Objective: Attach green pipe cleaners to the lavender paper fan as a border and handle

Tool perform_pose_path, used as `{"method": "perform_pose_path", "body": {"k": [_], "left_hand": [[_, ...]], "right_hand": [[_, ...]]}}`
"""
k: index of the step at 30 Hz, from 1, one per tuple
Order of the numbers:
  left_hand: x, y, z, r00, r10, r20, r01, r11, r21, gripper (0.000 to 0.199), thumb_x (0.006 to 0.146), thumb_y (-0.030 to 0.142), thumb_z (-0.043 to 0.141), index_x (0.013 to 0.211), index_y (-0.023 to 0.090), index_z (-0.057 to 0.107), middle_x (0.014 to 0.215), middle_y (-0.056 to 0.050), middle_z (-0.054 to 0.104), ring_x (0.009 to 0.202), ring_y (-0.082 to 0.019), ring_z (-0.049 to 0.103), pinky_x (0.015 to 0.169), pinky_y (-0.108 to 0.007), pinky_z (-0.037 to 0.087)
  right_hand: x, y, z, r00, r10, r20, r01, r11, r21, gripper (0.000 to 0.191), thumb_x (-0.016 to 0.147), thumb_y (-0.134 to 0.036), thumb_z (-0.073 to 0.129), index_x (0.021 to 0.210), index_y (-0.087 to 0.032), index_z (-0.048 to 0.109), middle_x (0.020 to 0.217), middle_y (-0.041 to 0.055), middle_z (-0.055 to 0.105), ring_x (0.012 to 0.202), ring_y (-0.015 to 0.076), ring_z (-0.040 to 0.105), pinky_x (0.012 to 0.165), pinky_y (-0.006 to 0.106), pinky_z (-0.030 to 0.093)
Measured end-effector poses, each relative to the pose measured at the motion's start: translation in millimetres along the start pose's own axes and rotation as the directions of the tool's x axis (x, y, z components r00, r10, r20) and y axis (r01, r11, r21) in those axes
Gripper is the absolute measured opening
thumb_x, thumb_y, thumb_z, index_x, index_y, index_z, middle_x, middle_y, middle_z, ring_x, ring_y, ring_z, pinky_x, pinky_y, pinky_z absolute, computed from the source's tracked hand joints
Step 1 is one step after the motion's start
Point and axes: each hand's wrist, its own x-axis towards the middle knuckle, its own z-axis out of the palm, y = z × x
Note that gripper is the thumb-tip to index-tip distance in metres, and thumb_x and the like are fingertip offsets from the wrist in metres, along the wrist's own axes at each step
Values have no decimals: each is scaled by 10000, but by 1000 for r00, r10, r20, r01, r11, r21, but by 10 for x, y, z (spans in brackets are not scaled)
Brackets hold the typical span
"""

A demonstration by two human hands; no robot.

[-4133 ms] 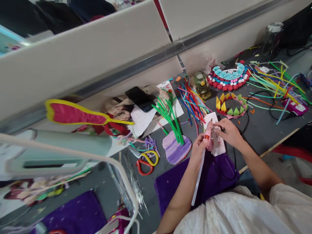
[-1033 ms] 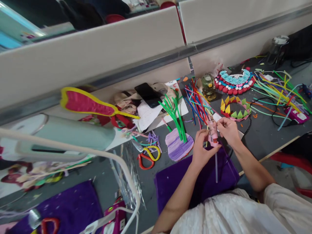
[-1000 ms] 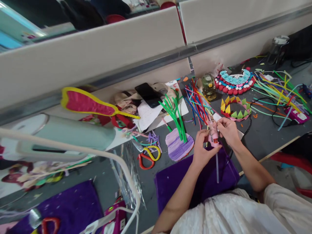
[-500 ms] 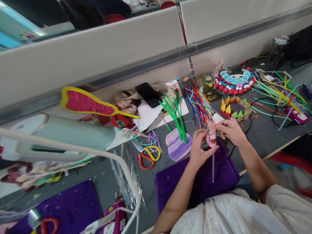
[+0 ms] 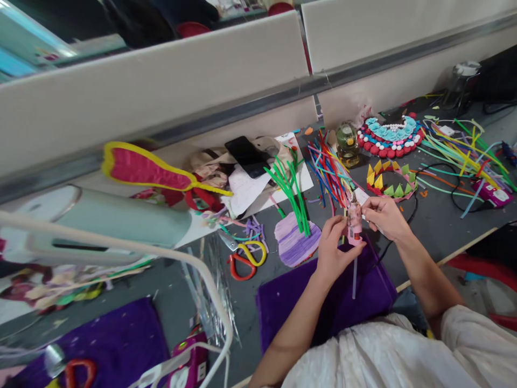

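A small pink hot glue gun (image 5: pixel 354 223) is gripped in my left hand (image 5: pixel 332 247), nozzle pointing away from me. From its rear end a clear glue stick (image 5: pixel 354 280) sticks out toward me. My right hand (image 5: pixel 383 218) pinches right beside the gun's barrel, thumb and fingertips together; what lies between them is too small to name. Below both hands a purple cloth (image 5: pixel 291 302) lies on the grey table. Left of the gun rests a purple striped piece (image 5: pixel 294 242) with green pipe cleaners (image 5: pixel 297 199) standing out of it.
Scissors (image 5: pixel 247 258) with red and yellow handles lie to the left. Loose pipe cleaners (image 5: pixel 328 167), a triangle-pointed ring (image 5: pixel 390 180), a glass jar (image 5: pixel 346 144) and a beaded collar (image 5: pixel 390 134) sit farther back. A white lamp arm (image 5: pixel 194 264) crosses the left side.
The glue gun has moved slightly to the right with my left hand. My right hand has also shifted slightly right, and its fingers stay pinched.
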Motion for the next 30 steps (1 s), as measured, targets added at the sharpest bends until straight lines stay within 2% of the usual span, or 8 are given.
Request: {"method": "perform_pose_path", "body": {"k": [3,5,9,13,16,22,27,30], "left_hand": [[11,20,18,1000,-27,-9,27,999,-33,554,717,362,794,1183,204,539,1183,-116,546,1107,-259,568,904,-419,492],[15,22,28,998,-52,-39,48,996,-79,567,702,378,803,1169,204,533,1172,-116,546,1099,-265,567,867,-407,499],[23,-25,39,988,-117,-104,97,979,-180,581,677,411,817,1127,201,516,1145,-110,539,1081,-261,560,798,-358,502],[21,-68,38,975,-194,-106,168,962,-214,569,682,444,806,1106,204,512,1146,-108,527,1055,-252,567,748,-322,498],[20,-51,26,979,-166,-119,148,977,-154,561,685,427,808,1107,206,513,1134,-104,533,1071,-259,559,785,-348,500],[17,-17,1,992,-57,-113,58,998,-3,550,704,391,801,1141,201,527,1142,-105,541,1085,-262,556,900,-422,481],[-1,-15,27,990,-64,-122,74,995,73,574,717,419,787,1182,203,527,1158,-111,543,1088,-269,567,905,-433,489],[13,0,59,990,-81,-114,92,992,87,598,708,420,794,1196,201,527,1177,-119,538,1119,-279,555,928,-441,482]], "right_hand": [[4,41,83,995,-64,-77,58,995,-76,147,736,-271,623,639,-169,581,494,-64,502,348,45,417,342,166,297],[5,52,129,995,-53,-89,51,998,-20,175,748,-312,627,652,-173,585,511,-60,507,347,46,405,334,172,303],[-3,10,156,999,-5,-49,9,997,81,296,759,-455,678,730,-163,641,606,-25,597,347,53,454,329,184,330],[-27,-29,114,999,27,17,-27,1000,-14,340,735,-490,721,770,-153,689,599,-10,634,361,69,497,356,186,365],[-42,-19,84,999,4,34,-2,997,-77,319,752,-470,713,808,-156,712,593,-12,641,374,73,501,370,188,368],[-63,-15,67,998,-56,25,60,973,-221,232,815,-389,641,757,-169,688,572,-27,614,363,74,490,376,194,343],[-125,-73,108,988,-140,-69,105,923,-370,174,811,-343,607,835,-197,698,729,6,689,458,101,534,414,211,404],[-100,-23,117,982,-153,-110,103,923,-371,144,786,-333,612,764,-199,661,674,2,657,477,109,529,417,212,395]]}}
